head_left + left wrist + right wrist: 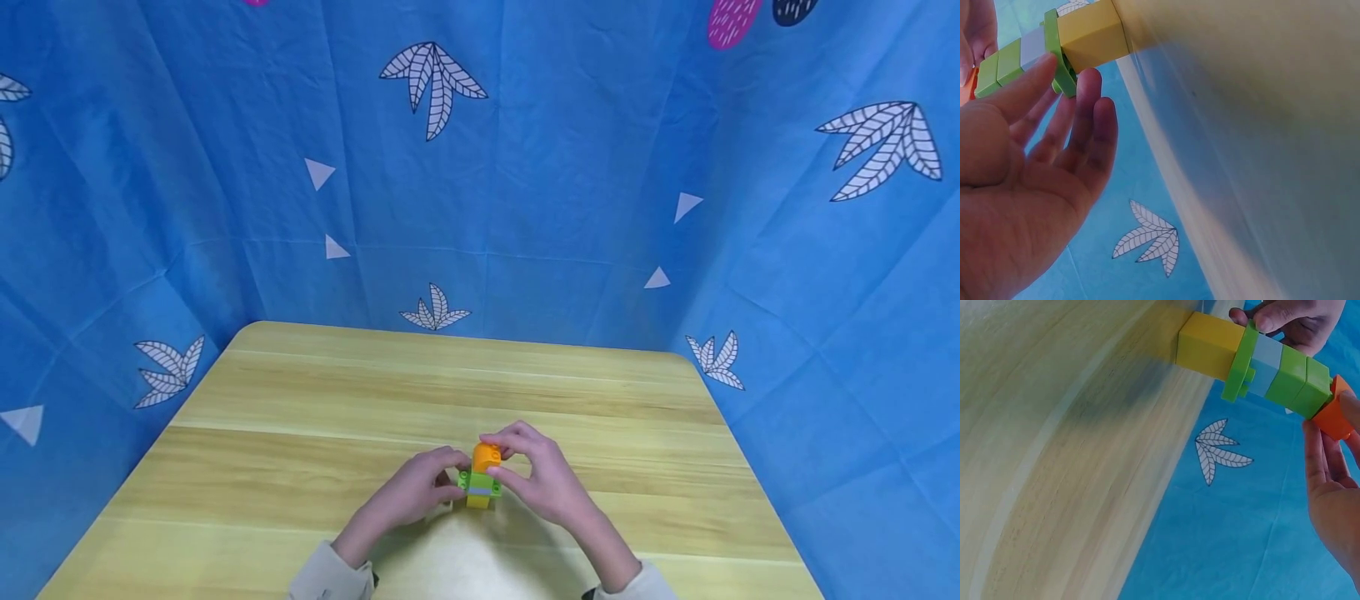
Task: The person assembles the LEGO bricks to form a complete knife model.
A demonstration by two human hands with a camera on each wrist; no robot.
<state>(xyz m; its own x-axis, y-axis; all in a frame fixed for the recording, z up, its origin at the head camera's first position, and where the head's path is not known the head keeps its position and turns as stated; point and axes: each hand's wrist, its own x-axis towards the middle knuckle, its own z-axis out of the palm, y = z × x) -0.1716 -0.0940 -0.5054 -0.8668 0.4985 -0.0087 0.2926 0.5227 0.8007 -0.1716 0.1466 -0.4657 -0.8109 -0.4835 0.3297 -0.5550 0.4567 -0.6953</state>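
Observation:
A stack of toy building blocks stands on the table, with a yellow block (1210, 345) at its base. Above it come a wide, flat green plate (1240, 362), a light blue block (1266, 357) and two green blocks (1298, 382). At the top, an orange block (486, 457) with a curved side sits slightly askew in the right wrist view, one green stud showing beside it. My right hand (543, 479) pinches this orange block between thumb and fingers. Lower down, my left hand (420, 485) steadies the stack, thumb and fingers gripping around the green plate.
The wood-grain table (300, 400) extends around the stack on all sides. Behind it and along both sides hangs a blue cloth (525, 167) printed with white leaves and triangles. Both sleeves (333, 573) reach in from the near edge.

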